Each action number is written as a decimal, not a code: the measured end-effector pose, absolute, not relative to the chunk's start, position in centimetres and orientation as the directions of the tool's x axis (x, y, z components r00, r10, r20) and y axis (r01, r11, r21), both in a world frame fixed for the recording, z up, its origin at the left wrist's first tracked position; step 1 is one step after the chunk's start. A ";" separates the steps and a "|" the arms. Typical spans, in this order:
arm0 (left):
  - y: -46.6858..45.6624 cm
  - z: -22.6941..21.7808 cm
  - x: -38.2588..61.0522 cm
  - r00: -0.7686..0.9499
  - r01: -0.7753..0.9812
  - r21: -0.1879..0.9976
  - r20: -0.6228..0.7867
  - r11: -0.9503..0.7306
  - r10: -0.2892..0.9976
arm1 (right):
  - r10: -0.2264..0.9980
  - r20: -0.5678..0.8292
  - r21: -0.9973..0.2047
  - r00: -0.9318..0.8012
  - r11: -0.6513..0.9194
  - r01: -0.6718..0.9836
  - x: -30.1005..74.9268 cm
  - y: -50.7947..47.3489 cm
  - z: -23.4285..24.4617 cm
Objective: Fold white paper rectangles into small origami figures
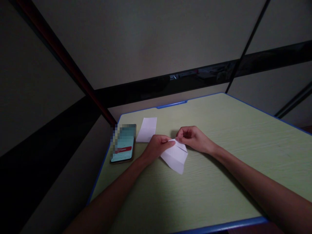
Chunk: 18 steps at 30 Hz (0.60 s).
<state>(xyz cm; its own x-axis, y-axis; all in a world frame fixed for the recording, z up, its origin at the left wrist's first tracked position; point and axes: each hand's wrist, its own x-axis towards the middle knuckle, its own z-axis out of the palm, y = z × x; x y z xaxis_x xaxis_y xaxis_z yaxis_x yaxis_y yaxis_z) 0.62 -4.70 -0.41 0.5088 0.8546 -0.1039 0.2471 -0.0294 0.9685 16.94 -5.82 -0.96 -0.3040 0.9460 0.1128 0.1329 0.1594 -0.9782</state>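
Observation:
A white sheet of paper (174,157), partly folded with creases across it, is held up over the table between both hands. My left hand (159,144) pinches its upper left edge, thumb lying on top of the sheet. At the top corner, the thumb and fingers of my right hand (192,138) close on the paper's edge. The fingertips of both hands are nearly touching. Behind my left hand lies a second white paper (147,128), flat on the table and partly covered by that hand.
A phone (124,146) with a lit screen rests at the left edge of the light green table (234,130). Blue edging and a blue strip (172,104) run along the table's border. Cabinet panels with a dark glossy band (151,89) stand right behind it.

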 end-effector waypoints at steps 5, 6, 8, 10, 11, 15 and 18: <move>-4.5 -0.8 0.7 0.508 0.285 0.955 -0.074 -0.086 0.858 | 0.947 0.113 -0.978 -0.302 0.160 0.135 16.9 -5.8 -0.9; -4.5 -0.8 0.7 0.507 0.286 0.954 -0.074 -0.086 0.859 | 0.946 0.113 -0.978 -0.303 0.160 0.135 16.9 -5.8 -0.9; -4.5 -0.9 0.7 0.504 0.281 0.957 -0.080 -0.076 0.860 | 0.945 0.112 -0.978 -0.307 0.159 0.133 17.0 -5.8 -0.9; -4.5 -0.8 0.8 0.502 0.274 0.959 -0.082 -0.068 0.861 | 0.944 0.112 -0.980 -0.309 0.157 0.124 17.0 -5.8 -0.9; -4.5 -0.8 0.8 0.501 0.273 0.960 -0.081 -0.068 0.862 | 0.944 0.111 -0.981 -0.310 0.155 0.120 17.0 -5.8 -0.9; -4.5 -0.9 0.8 0.487 0.268 0.960 -0.068 -0.075 0.871 | 0.944 0.107 -0.983 -0.312 0.148 0.111 17.0 -5.9 -1.0; -4.6 -1.0 0.8 0.456 0.241 0.968 -0.045 -0.075 0.889 | 0.945 0.116 -0.984 -0.305 0.150 0.092 16.8 -5.8 -1.1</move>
